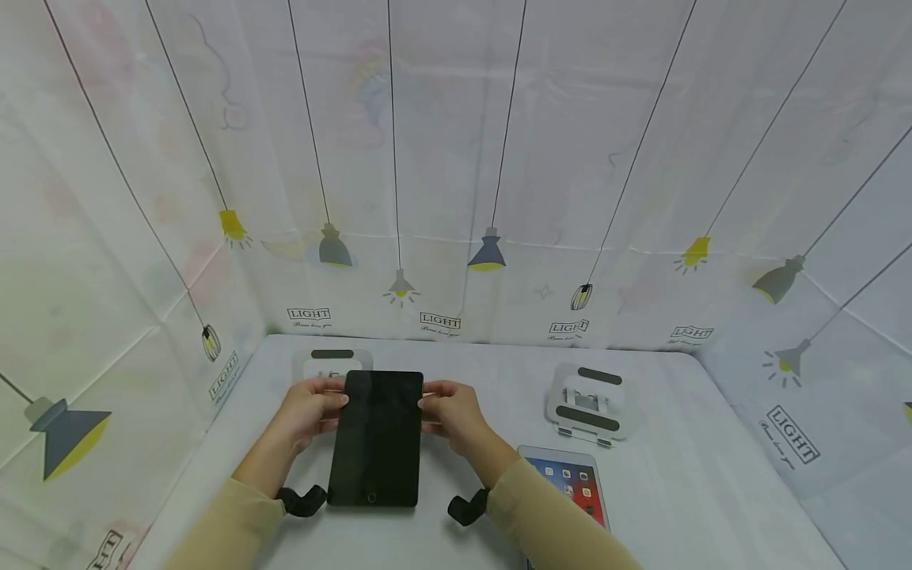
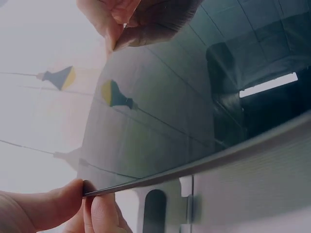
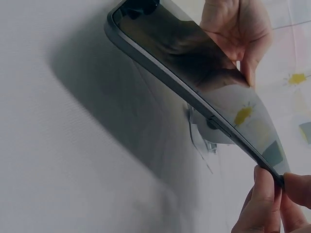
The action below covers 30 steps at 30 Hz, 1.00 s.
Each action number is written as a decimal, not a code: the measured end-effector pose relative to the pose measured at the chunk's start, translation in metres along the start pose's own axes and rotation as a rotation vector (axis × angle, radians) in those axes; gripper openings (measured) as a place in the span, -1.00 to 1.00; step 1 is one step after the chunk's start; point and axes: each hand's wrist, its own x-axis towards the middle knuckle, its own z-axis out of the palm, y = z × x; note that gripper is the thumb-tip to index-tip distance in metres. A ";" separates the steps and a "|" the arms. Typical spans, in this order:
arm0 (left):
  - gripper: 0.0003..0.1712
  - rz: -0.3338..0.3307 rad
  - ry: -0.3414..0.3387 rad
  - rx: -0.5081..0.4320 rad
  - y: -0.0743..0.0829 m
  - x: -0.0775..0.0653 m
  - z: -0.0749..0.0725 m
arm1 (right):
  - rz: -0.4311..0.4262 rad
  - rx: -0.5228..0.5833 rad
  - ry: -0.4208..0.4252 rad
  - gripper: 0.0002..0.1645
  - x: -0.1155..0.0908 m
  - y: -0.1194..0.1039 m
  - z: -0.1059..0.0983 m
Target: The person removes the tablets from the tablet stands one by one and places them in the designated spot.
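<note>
A black tablet [image 1: 378,443] with a dark, glossy screen is held up over the table, its home button at the end nearer me. My left hand [image 1: 308,410] pinches its left edge near the far end, thumb on the screen side and fingers behind. On the opposite edge, my right hand [image 1: 459,413] pinches in the same way. The left wrist view shows the tablet's thin rim [image 2: 214,160] between thumb and fingers. A shadow under the tablet [image 3: 194,102] in the right wrist view shows it is raised. Partly hidden behind it is a pale folding stand [image 1: 332,362] with dark pads.
A second folding stand [image 1: 586,402] lies on the white tabletop [image 1: 684,475] to the right. Another tablet [image 1: 566,479], white-framed with a lit home screen, lies partly under my right forearm. A curtain [image 1: 456,158] printed with lamps encloses the table at the back and sides.
</note>
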 end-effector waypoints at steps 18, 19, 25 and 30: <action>-0.52 -0.023 -0.014 0.015 -0.022 -0.004 0.006 | 0.017 -0.028 -0.008 -0.62 -0.008 0.019 -0.007; -0.53 -0.019 -0.014 0.009 -0.024 -0.003 0.006 | 0.014 -0.031 -0.009 -0.62 -0.009 0.020 -0.007; -0.55 -0.011 -0.020 0.004 -0.030 -0.003 0.009 | 0.000 -0.037 -0.003 -0.60 -0.015 0.024 -0.007; -0.58 -0.022 -0.045 0.009 -0.033 -0.004 0.012 | 0.010 -0.045 0.011 -0.59 -0.018 0.029 -0.010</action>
